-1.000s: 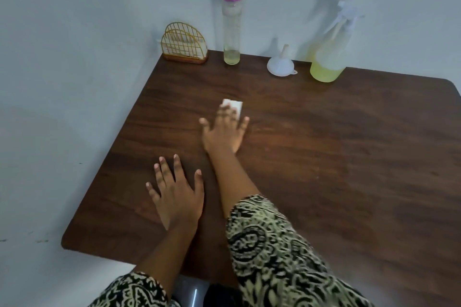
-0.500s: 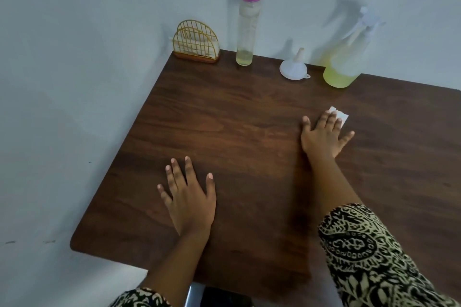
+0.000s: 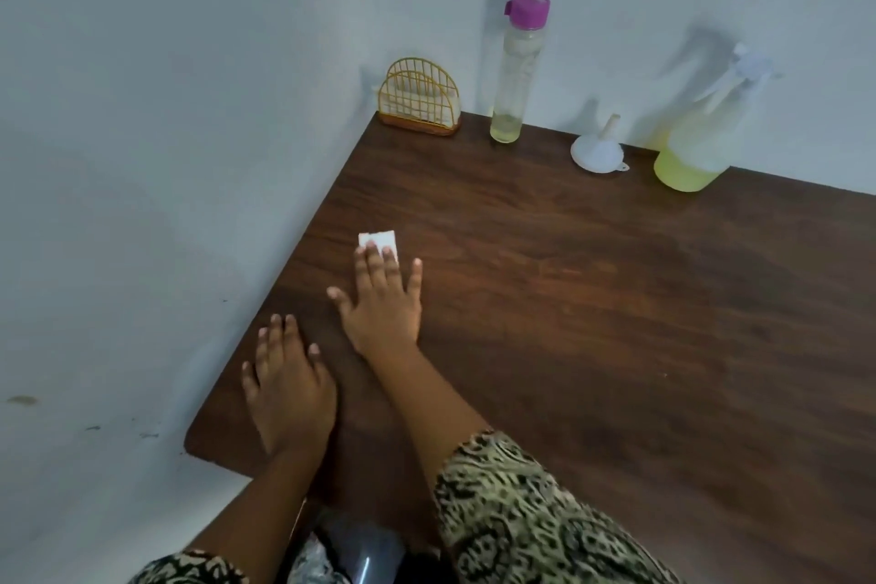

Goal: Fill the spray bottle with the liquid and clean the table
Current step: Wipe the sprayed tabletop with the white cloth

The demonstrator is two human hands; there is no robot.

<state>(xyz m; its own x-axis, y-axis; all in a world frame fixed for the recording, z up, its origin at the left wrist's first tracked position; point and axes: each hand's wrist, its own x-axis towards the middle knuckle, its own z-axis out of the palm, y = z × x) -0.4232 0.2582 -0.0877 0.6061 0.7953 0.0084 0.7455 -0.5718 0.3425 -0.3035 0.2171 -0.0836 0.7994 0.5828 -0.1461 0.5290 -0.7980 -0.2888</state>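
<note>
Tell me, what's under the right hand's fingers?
A small white wipe lies flat on the table under the right hand; only its far edge shows, the rest is covered.

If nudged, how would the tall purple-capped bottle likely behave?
The tall bottle would probably tip easily: it is narrow and high. It likely feels light, with only a little liquid at its base.
</note>
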